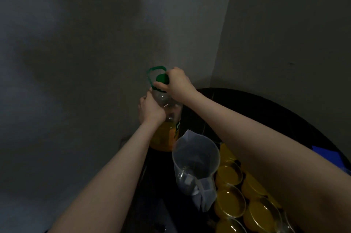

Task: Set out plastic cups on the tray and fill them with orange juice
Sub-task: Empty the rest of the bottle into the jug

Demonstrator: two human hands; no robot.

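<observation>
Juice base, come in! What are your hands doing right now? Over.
Left hand grips juice bottle by the shoulder. Right hand curled round green cap. Cups already filled. Empty pitcher beside bottle, nothing blocking.

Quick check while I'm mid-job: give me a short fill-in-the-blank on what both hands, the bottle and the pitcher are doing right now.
1. The right hand grips the bottle's ____ cap.
2. The left hand holds the juice bottle around its ____, below the cap.
3. The clear pitcher beside the bottle is nearly ____.
4. The plastic cups right of the pitcher are filled with ____ juice.

Missing words: green; neck; empty; orange
</observation>
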